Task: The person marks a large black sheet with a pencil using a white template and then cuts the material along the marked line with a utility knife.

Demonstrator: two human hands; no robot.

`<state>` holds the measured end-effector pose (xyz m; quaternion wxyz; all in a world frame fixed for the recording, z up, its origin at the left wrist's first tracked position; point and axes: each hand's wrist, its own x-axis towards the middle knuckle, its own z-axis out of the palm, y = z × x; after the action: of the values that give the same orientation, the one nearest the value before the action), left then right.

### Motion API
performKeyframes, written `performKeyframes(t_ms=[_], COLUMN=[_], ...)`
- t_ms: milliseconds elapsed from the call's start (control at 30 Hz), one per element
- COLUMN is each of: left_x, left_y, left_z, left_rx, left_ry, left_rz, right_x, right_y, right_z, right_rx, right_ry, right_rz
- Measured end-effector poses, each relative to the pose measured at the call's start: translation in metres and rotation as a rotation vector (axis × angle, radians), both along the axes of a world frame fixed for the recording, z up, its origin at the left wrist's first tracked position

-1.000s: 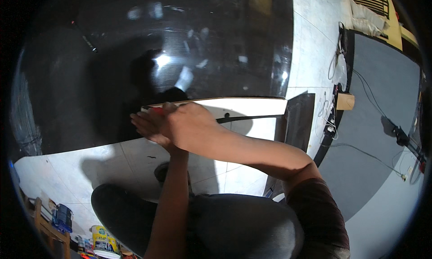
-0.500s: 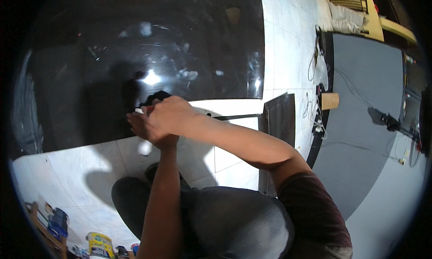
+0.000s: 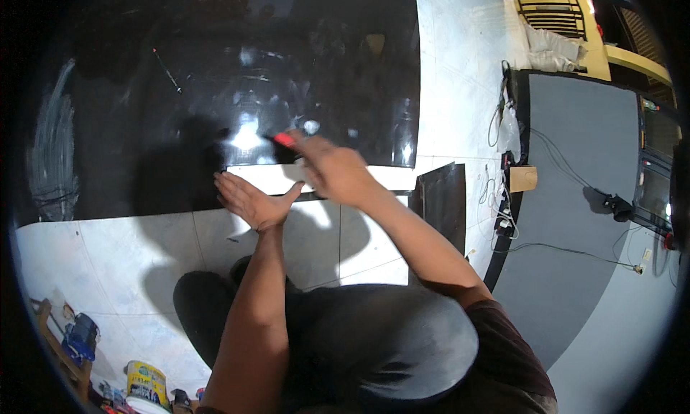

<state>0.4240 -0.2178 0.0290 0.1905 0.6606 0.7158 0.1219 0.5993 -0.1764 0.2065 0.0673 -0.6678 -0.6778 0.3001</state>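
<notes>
Pale tiled floor under glossy black sheet; flat white strip along sheet's near edge. Left hand spread over strip's left end; right hand clenched round blurred red-and-black tool. Work looks unfinished; remainder unclear.

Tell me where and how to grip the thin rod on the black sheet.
Pinch the thin rod around its middle, probably from above, closing across its long sides. It looks slender and lies on the black sheet, slanting from a red far end to a pale near end, leaving its top open.
</notes>
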Motion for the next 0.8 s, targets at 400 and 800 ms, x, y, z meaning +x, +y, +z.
performKeyframes(t_ms=[400, 800], left_x=[0.015, 0.038], left_y=[-0.013, -0.012], left_z=[-0.009, 0.022], left_rx=[0.195, -0.06], left_ry=[0.152, 0.294], left_rz=[-0.081, -0.018], right_x=[0.286, 0.344], right_y=[-0.14, -0.156], right_z=[-0.035, -0.135], right_rx=[0.127, 0.013], right_ry=[-0.033, -0.014], right_rz=[-0.927, -0.686])
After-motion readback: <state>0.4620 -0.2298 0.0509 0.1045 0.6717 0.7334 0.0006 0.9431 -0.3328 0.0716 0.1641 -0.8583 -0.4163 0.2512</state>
